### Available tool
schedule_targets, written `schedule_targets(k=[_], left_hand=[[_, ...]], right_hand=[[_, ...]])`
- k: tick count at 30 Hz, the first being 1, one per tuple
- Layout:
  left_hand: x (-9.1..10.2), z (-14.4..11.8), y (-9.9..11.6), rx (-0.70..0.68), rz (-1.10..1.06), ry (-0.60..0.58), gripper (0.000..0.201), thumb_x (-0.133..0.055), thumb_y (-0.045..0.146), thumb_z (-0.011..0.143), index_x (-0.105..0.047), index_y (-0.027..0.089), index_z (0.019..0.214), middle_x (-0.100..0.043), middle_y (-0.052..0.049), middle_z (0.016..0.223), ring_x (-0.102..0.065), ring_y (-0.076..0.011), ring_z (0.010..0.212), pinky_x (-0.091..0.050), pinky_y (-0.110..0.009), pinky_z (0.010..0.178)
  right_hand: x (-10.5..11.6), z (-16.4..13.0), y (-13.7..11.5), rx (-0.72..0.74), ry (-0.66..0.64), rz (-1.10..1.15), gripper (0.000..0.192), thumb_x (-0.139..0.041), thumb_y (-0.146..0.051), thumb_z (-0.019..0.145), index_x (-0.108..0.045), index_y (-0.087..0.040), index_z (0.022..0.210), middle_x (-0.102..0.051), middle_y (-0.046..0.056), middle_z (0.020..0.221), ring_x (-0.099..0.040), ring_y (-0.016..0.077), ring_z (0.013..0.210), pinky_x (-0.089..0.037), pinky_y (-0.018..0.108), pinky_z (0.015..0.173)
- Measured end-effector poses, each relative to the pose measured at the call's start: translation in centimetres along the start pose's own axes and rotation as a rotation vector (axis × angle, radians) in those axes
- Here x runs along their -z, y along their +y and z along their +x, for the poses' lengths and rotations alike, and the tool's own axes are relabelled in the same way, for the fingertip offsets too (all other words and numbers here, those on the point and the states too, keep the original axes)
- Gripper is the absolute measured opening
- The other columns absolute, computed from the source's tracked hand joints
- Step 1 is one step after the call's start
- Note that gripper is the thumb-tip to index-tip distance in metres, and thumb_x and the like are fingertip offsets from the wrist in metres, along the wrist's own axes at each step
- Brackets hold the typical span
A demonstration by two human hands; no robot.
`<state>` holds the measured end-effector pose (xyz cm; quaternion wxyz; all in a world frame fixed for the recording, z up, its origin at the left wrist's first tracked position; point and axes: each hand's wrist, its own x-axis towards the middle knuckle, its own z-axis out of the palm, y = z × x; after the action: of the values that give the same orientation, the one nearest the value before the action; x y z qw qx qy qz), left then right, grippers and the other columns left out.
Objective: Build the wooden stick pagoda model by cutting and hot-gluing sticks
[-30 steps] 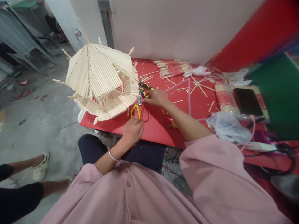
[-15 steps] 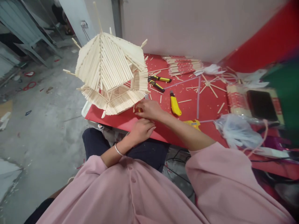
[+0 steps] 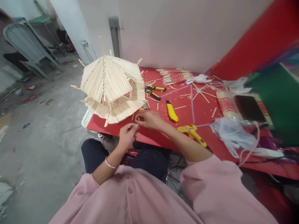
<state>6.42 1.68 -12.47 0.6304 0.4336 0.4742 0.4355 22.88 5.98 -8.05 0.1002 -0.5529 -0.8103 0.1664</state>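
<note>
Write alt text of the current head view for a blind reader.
A person's left grip and right grip are close together at the front edge of a red table, near a roofed model of thin sticks. Pliers, a yellow cutter and a yellow glue gun lie right of the model.

A loose, dusty-pink cloth shirt (image 3: 144,199) with small round pink buttons (image 3: 130,190) down its front; a wide, creased pink right sleeve (image 3: 210,183) and a matching left sleeve (image 3: 87,186), both leaving the forearms bare; a thin, silver-coloured round bangle (image 3: 109,165) at the left hand's (image 3: 127,136) wrist; dark cloth trousers (image 3: 93,155), probably navy, though dimly lit.
</note>
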Motion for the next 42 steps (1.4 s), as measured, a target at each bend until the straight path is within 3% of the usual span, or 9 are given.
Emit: schedule_targets(k=[4,9,15,20,27,32,37,40,42], left_hand=[[-0.7,0.4,1.3,0.274,-0.331,-0.106,0.047,-0.088,0.053,0.066,-0.063,0.015,0.075,-0.057,0.004,0.058,-0.043,-0.0047,0.039,-0.023,-0.016,0.034],[-1.6,0.1,2.0,0.308,-0.393,-0.212,0.045,-0.094,0.044,0.061,-0.065,0.013,0.076,-0.056,0.004,0.059,-0.044,-0.0037,0.044,-0.025,-0.014,0.037],[-1.3,0.2,2.2,0.270,-0.389,-0.257,0.044,-0.094,0.044,0.064,-0.065,0.013,0.075,-0.057,0.003,0.061,-0.041,-0.0028,0.044,-0.024,-0.014,0.039],[-1.1,0.2,2.6,0.284,-0.375,-0.320,0.051,-0.095,0.052,0.061,-0.062,0.014,0.070,-0.054,0.005,0.058,-0.036,-0.0015,0.041,-0.023,-0.015,0.037],[-1.1,0.2,2.5,0.278,-0.332,-0.298,0.049,-0.091,0.052,0.068,-0.060,0.014,0.070,-0.053,0.005,0.057,-0.037,-0.0019,0.040,-0.024,-0.015,0.037],[-0.9,0.2,2.2,0.218,-0.329,-0.289,0.053,-0.092,0.057,0.063,-0.060,0.015,0.069,-0.051,0.006,0.055,-0.038,-0.0023,0.041,-0.027,-0.015,0.037],[-0.7,-0.4,2.3,0.051,-0.254,-0.282,0.046,-0.092,0.051,0.065,-0.062,0.017,0.072,-0.058,0.003,0.066,-0.045,-0.0052,0.045,-0.033,-0.017,0.039],[-0.7,-0.9,2.7,-0.220,-0.083,-0.334,0.034,-0.089,0.044,0.071,-0.069,0.017,0.071,-0.072,-0.010,0.100,-0.066,-0.0140,0.074,-0.050,-0.022,0.056],[-0.7,-1.3,3.0,-0.340,0.013,-0.331,0.027,-0.087,0.039,0.075,-0.072,0.017,0.071,-0.072,-0.014,0.118,-0.069,-0.0190,0.093,-0.055,-0.026,0.069]], right_hand=[[0.1,-3.6,0.0,0.056,0.161,0.141,0.020,-0.061,-0.034,0.093,-0.075,-0.021,0.100,-0.074,0.004,0.092,-0.065,0.0151,0.082,-0.046,0.026,0.074],[-0.9,-6.3,0.2,0.077,0.376,0.259,0.023,-0.061,-0.039,0.095,-0.076,-0.022,0.098,-0.071,0.006,0.086,-0.065,0.0178,0.081,-0.049,0.030,0.075],[-0.5,-6.9,0.0,0.037,0.316,0.569,0.038,-0.064,-0.041,0.094,-0.072,-0.024,0.126,-0.072,0.005,0.095,-0.063,0.0148,0.076,-0.049,0.028,0.066],[-0.6,-6.6,-0.5,-0.010,0.344,0.723,0.028,-0.056,-0.036,0.098,-0.077,-0.023,0.111,-0.072,0.005,0.094,-0.064,0.0152,0.083,-0.049,0.028,0.072],[-0.8,-6.1,-0.9,-0.039,0.330,0.704,0.021,-0.057,-0.035,0.095,-0.072,-0.022,0.090,-0.070,0.004,0.088,-0.062,0.0162,0.079,-0.047,0.029,0.071],[-1.2,-5.9,-1.1,-0.193,0.383,0.669,0.025,-0.052,-0.040,0.095,-0.058,-0.023,0.078,-0.064,0.002,0.075,-0.059,0.0165,0.074,-0.045,0.029,0.072],[-2.1,-5.7,-1.2,-0.316,0.412,0.698,0.046,-0.038,-0.051,0.101,-0.042,-0.025,0.064,-0.046,-0.004,0.053,-0.045,0.0119,0.052,-0.036,0.026,0.054],[-2.0,-6.0,-2.2,-0.276,0.349,0.704,0.033,-0.058,-0.045,0.090,-0.057,-0.021,0.068,-0.061,-0.001,0.061,-0.055,0.0127,0.058,-0.041,0.025,0.057],[-1.3,-6.9,-2.9,-0.161,0.223,0.760,0.023,-0.066,-0.040,0.084,-0.070,-0.019,0.092,-0.076,0.003,0.086,-0.067,0.0159,0.074,-0.051,0.026,0.068]])
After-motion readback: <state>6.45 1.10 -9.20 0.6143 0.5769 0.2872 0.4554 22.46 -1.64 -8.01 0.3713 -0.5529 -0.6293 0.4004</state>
